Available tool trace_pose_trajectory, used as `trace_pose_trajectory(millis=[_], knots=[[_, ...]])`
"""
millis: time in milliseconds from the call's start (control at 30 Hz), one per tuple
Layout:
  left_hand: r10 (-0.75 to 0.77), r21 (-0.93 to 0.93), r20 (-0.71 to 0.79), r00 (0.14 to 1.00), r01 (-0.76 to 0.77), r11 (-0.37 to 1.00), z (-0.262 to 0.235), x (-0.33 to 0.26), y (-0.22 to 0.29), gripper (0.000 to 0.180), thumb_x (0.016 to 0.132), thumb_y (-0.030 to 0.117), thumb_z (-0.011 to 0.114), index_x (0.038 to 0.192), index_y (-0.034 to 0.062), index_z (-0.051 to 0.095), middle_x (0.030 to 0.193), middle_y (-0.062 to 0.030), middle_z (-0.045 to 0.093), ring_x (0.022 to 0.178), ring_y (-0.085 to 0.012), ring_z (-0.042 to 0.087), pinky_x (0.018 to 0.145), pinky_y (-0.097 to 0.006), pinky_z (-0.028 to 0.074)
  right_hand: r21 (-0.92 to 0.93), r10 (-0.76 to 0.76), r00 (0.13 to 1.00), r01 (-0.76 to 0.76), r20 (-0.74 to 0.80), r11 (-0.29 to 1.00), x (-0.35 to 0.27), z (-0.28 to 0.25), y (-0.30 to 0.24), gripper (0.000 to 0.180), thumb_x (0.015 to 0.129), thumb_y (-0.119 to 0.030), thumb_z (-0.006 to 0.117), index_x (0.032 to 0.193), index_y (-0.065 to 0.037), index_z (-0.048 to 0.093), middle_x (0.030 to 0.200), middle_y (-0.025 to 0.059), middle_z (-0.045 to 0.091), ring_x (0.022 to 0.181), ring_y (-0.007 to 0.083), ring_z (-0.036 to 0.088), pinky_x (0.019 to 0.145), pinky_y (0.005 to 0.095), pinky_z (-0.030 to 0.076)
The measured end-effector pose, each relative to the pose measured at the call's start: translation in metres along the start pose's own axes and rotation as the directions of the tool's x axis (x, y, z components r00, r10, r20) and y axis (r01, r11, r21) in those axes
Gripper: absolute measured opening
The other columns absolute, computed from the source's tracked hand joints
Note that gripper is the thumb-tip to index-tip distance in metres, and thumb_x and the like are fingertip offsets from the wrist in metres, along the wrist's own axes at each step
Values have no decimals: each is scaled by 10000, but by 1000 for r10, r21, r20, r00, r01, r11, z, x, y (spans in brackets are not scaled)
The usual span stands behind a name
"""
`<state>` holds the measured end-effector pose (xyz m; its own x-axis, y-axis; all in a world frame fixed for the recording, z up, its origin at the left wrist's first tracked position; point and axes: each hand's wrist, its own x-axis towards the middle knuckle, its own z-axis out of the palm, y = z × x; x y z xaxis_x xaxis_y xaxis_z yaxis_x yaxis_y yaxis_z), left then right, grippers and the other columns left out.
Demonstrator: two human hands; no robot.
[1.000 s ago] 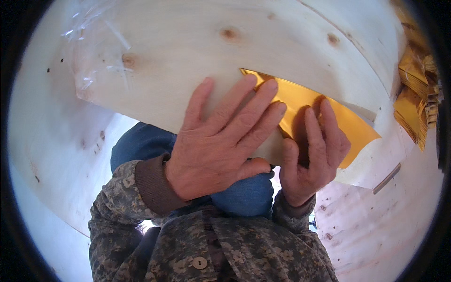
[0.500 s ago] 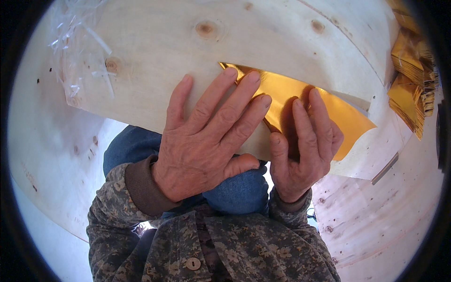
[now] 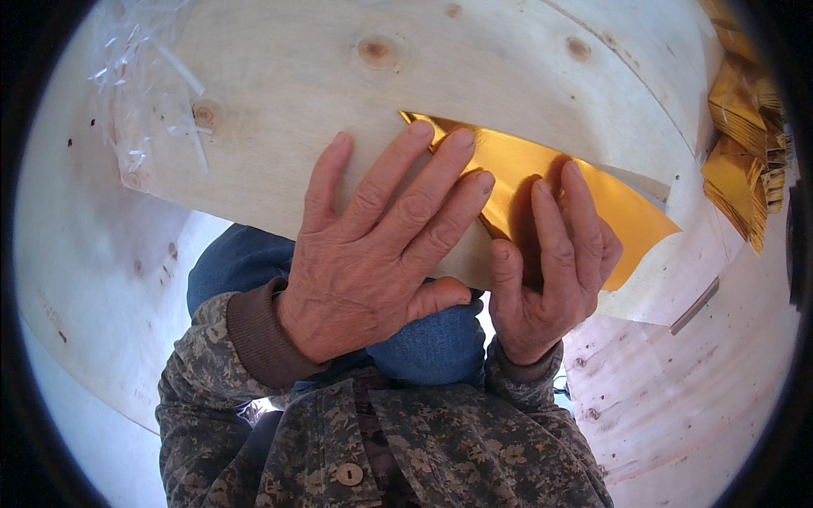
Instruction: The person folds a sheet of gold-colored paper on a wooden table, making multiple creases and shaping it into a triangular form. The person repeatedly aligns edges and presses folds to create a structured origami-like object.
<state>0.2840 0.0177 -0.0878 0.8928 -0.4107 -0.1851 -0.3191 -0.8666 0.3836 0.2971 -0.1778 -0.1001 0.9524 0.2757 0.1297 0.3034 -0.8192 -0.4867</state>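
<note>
A shiny gold foil sheet (image 3: 627,199) lies on a pale wooden board (image 3: 279,102) above my knees. Its left part ends in a sharp point with a folded or curled edge, and its lower right corner lifts in a curve. My left hand (image 3: 373,241) rests flat with fingers spread, the fingertips on the left edge of the foil and the palm partly over the board's near edge. Slightly bent fingers of my right hand (image 3: 555,262) touch the foil's middle, its thumb apart to the left. Part of the foil is hidden beneath this hand.
Stacks of folded gold sheets (image 3: 737,152) sit at the far right. Clear plastic strips (image 3: 140,85) lie at the upper left of the board. A thin dark bar (image 3: 694,306) lies by the board's right corner. My jeans (image 3: 432,347) show below the board.
Almost nothing differs. Both hands keep their places on the gold foil sheet, and the whole picture has shifted a few pixels to the right.
</note>
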Motion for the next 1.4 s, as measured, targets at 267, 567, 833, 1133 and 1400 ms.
trace_pose_trajectory(millis=[267,567,833,1133,1400], knots=[[-16,-9,22,1000,16,1000,-2,-1,1,743,960,677,359,1445,136,512,1549,-120,426,1441,-332,365,1192,-554,127,-13,3,1000,-3,-10,1000,0,2,-2,443,834,-260,752,1196,-8,708,1346,182,627,1026,267,576,917,362,430],[-9,10,2,1000,9,1000,2,-1,0,745,969,684,321,1442,142,517,1552,-114,423,1437,-330,370,1192,-554,128,-36,-21,1000,21,-7,999,-2,2,1,452,844,-263,741,1211,-3,698,1367,188,610,1048,266,580,924,362,428],[-5,9,-10,1000,6,1000,3,-1,0,743,965,682,332,1445,144,513,1551,-114,424,1438,-332,370,1190,-557,133,-28,-17,1000,17,-14,999,-2,2,2,450,835,-259,747,1200,0,702,1360,191,613,1047,264,584,925,363,432],[-16,10,9,1000,15,1000,0,-1,1,758,935,688,377,1449,146,511,1556,-100,419,1438,-320,372,1189,-564,134,-19,11,1000,-11,-27,1000,-2,4,-2,445,850,-281,743,1196,-3,707,1350,184,622,1014,260,584,913,356,440],[-18,-10,-4,1000,18,1000,0,0,1,752,943,679,369,1452,143,507,1555,-98,420,1435,-316,374,1184,-571,139,-62,-8,1000,7,-9,998,-1,2,-2,454,897,-333,706,1212,-6,700,1351,180,622,1029,266,582,924,366,437]])
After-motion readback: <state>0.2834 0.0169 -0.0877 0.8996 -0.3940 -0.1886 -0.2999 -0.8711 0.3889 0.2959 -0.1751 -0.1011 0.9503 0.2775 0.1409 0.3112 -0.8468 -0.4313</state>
